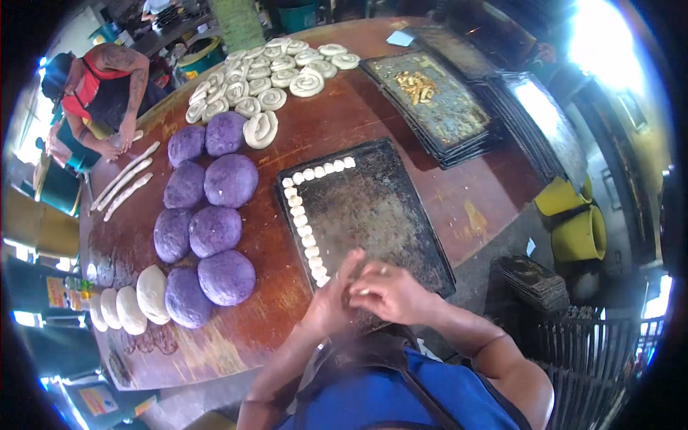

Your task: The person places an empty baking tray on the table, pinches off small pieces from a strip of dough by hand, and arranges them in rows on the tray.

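A dark, worn baking tray lies in front of me, small white dough balls lining its left and top edges in two rows. Over the tray's lower left, my left hand is raised side-on with fingers stretched out. My right hand meets it, fingers curled toward the left palm; whatever lies between them is too hidden to make out. Large purple dough rounds sit left of the tray, with pale oval dough pieces beside them at the lower left.
Coiled white dough covers the table's back. Stacked trays stand at back right; yellow buckets and more trays sit below the right edge. A person works on dough strands at upper left.
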### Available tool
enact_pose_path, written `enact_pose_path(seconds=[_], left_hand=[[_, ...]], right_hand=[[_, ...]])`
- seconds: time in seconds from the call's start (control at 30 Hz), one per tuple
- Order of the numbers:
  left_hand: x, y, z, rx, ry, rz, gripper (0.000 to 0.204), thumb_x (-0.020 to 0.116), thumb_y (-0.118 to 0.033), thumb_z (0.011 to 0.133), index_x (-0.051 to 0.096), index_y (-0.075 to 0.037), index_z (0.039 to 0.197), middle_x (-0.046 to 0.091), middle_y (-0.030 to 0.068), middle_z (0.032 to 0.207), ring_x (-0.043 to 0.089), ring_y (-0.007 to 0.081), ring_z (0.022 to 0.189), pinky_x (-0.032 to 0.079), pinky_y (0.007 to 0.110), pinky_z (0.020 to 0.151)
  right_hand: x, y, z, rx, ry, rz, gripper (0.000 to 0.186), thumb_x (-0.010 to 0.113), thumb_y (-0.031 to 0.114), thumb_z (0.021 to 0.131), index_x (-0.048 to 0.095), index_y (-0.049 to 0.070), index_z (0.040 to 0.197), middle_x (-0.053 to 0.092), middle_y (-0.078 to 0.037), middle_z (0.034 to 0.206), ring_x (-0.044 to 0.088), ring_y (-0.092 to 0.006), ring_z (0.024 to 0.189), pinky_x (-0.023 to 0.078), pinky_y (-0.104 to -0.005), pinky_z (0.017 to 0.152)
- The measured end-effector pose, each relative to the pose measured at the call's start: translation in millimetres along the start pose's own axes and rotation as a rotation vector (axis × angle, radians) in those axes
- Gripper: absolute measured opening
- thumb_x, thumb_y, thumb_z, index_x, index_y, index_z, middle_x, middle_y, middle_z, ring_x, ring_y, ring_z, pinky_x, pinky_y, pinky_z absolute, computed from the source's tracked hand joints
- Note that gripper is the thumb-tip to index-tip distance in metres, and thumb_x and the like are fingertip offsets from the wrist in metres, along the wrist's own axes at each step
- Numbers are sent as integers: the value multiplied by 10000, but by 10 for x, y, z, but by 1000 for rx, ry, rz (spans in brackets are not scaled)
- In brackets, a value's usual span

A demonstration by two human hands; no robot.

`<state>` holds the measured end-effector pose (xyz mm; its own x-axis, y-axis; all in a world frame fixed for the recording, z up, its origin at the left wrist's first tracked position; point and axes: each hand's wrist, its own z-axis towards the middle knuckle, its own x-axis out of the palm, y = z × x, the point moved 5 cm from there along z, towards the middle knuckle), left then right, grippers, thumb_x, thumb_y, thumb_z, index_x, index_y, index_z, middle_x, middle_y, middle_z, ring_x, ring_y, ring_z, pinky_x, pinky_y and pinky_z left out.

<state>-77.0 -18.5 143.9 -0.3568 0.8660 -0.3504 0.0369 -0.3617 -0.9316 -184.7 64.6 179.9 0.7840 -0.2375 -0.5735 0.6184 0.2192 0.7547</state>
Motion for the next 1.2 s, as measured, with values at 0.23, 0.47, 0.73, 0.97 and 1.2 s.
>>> enact_pose_path(seconds=[0.23, 0.47, 0.73, 0.97, 1.2], left_hand=[[318, 510, 114, -482, -44, -835, 246, 501, -193, 995, 493, -22, 1172, 597, 40, 858, 576, 116, 749, 471, 237, 594], [128, 340, 297, -296, -50, -534, 188, 474, -5, 874, 566, 17, 1037, 621, 80, 861, 590, 127, 729, 463, 263, 579], [-109, 459, 257, -564, -402, -792, 109, 509, -110, 953, 550, -16, 915, 488, -13, 629, 445, 92, 502, 397, 242, 458], [-200, 934, 35, -284, -625, -1348, 135, 477, -78, 958, 520, -11, 1067, 539, 25, 856, 543, 104, 777, 488, 289, 691], [-74, -140, -48, 77, -103, 95, 623, 646, -110, 875, 344, -49, 1416, 582, 152, 1229, 629, 255, 976, 516, 369, 912]], right_hand=[[170, -35, -63, 125, -321, -214, 371, 614, 47, 857, 583, 16, 1225, 654, -158, 1014, 646, -233, 627, 553, -315, 544], [-120, -334, 394, 351, -189, 16, 229, 686, 221, 842, 592, 15, 810, 638, -163, 739, 654, -238, 650, 524, -345, 537], [-585, -2443, 1138, 476, -234, -194, 235, 647, 205, 884, 624, 33, 1043, 620, -200, 1053, 647, -313, 914, 534, -396, 825], [-479, -2077, 1189, 386, -176, -382, 329, 637, 90, 866, 582, 20, 1183, 585, -216, 1158, 629, -331, 973, 513, -429, 893], [-12, 109, 71, -52, 79, -30, 499, 748, 194, 811, 559, 48, 1249, 663, -173, 1040, 685, -212, 756, 563, -337, 680]])
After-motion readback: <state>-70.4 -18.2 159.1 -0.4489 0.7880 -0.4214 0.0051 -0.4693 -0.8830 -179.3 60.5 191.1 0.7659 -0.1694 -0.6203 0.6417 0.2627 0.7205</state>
